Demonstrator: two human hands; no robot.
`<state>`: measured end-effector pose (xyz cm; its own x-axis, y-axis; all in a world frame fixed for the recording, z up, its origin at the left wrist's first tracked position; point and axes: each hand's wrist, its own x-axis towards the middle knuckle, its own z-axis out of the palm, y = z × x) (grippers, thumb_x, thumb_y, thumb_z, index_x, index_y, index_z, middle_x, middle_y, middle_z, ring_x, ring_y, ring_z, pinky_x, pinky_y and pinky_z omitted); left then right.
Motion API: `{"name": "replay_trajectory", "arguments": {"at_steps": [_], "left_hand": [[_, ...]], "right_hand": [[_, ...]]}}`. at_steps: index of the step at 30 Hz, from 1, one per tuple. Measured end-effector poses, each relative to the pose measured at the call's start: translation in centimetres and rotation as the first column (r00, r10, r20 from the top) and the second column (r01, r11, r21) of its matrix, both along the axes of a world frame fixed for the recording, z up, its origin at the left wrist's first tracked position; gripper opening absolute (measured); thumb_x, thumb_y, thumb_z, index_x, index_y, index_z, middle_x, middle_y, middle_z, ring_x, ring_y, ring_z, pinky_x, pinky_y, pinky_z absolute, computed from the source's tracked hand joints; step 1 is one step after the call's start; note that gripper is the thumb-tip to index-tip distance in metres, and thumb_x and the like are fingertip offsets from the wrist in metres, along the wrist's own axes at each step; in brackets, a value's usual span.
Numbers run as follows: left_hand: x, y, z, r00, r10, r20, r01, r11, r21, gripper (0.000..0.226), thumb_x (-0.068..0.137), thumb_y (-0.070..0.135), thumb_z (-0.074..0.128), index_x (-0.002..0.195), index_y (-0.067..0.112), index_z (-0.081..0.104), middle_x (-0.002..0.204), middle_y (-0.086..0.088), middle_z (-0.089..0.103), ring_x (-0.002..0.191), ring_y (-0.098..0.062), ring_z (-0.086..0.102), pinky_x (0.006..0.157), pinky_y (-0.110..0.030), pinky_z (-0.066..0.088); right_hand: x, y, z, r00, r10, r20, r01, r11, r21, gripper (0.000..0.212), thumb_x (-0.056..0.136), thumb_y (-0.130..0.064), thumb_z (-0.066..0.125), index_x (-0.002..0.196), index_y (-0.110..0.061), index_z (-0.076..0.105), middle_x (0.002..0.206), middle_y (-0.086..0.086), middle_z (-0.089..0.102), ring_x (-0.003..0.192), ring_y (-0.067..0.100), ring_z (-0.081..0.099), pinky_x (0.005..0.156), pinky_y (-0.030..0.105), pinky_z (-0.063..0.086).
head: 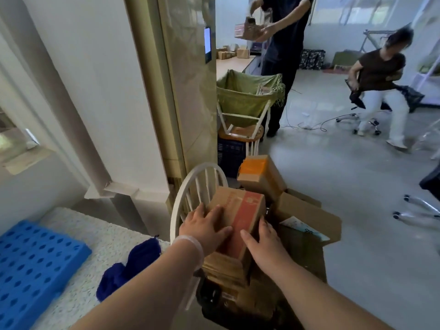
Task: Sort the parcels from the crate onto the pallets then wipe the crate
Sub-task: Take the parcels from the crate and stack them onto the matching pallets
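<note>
Cardboard sits under both my palms. My left hand point(204, 231) lies flat on top of the red-banded box point(240, 215), fingers straight and spread. My right hand point(264, 239) presses against its right side, fingers straight too, thumb laid along the top.

The box rests on top of the pile in the dark crate point(209, 298) (only a bit of its wall shows), just beside the white chair point(190, 186). I judge this to be the sorting step, early on, with the pick only now being made. The next move calls for squeezing the box between both palms, lifting it clear of the parcels below, then swinging left to the blue pallet point(35, 263) on the speckled worktop point(95, 234).

Counted:
- one pallet in view
- one red-banded box
- one orange-taped box point(259, 177) behind it
- at least two brown parcels point(226, 267) underneath
- one open carton point(307, 217)
- one blue cloth point(133, 265) between pallet and crate
</note>
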<state>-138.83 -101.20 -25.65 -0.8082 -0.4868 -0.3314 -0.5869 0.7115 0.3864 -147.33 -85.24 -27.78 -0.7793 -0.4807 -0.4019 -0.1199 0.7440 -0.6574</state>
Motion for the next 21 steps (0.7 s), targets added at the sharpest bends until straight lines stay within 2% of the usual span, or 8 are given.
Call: {"name": "replay_trajectory", "arguments": {"at_steps": [2,4,8,11,15,21], "left_hand": [[-0.2,-0.9,-0.9,0.999,0.018,0.027,-0.02,0.995,0.099,0.082,0.082,0.08,0.042,0.148,0.057,0.002,0.164,0.006,0.002,0.149,-0.034,0.014,0.117,-0.058,0.023],[-0.2,-1.2,-1.6,0.999,0.043,-0.001,-0.042,0.981,0.188,0.083,0.081,0.077,0.048,0.148,0.055,0.004,0.162,0.002,0.013,0.142,-0.033,0.032,0.112,-0.054,0.037],[0.4,-1.7,-1.5,0.995,0.052,-0.083,-0.033,0.977,0.211,0.085,0.081,0.073,0.055,0.15,0.05,0.009,0.153,-0.002,0.027,0.13,-0.028,0.045,0.104,-0.048,0.046],[1.3,-2.1,-0.5,0.981,0.081,-0.176,-0.036,0.97,0.242,0.085,0.081,0.069,0.059,0.15,0.05,0.013,0.152,-0.001,0.027,0.129,-0.027,0.046,0.102,-0.045,0.049],[1.9,-2.1,2.2,0.944,0.129,-0.303,-0.039,0.958,0.283,0.083,0.082,0.066,0.062,0.15,0.047,0.017,0.152,-0.002,0.027,0.129,-0.025,0.047,0.102,-0.044,0.05],[2.3,-0.8,6.3,0.876,0.187,-0.446,-0.055,0.955,0.291,0.09,0.08,0.063,0.066,0.152,0.045,0.016,0.155,0.0,0.022,0.134,-0.024,0.04,0.103,-0.035,0.042]], "right_hand": [[0.6,-0.7,-0.3,0.997,-0.073,-0.017,0.072,0.997,-0.015,0.083,0.093,-0.064,0.041,0.157,-0.029,0.002,0.162,-0.006,0.013,0.148,0.021,0.017,0.118,0.047,0.025],[1.2,-1.1,-0.7,0.991,-0.129,-0.021,0.128,0.991,-0.031,0.081,0.093,-0.065,0.039,0.157,-0.03,0.003,0.162,-0.006,0.013,0.148,0.021,0.018,0.118,0.048,0.026],[2.2,-1.5,-0.5,0.987,-0.161,0.024,0.162,0.986,-0.042,0.079,0.095,-0.064,0.036,0.156,-0.033,-0.002,0.164,-0.006,0.003,0.15,0.023,0.009,0.12,0.047,0.016],[2.9,-2.1,0.5,0.983,-0.18,0.045,0.184,0.974,-0.129,0.081,0.09,-0.071,0.037,0.153,-0.045,-0.007,0.163,-0.005,0.006,0.148,0.027,0.014,0.118,0.053,0.022],[3.7,-2.8,3.4,0.974,-0.189,0.126,0.221,0.913,-0.343,0.069,0.09,-0.07,0.037,0.145,-0.059,-0.003,0.158,-0.002,0.025,0.139,0.03,0.037,0.112,0.053,0.034],[2.1,-1.9,7.9,0.979,-0.202,0.037,0.193,0.843,-0.503,0.054,0.096,-0.062,0.032,0.145,-0.061,0.011,0.158,-0.001,0.026,0.138,0.03,0.038,0.11,0.051,0.037]]}}
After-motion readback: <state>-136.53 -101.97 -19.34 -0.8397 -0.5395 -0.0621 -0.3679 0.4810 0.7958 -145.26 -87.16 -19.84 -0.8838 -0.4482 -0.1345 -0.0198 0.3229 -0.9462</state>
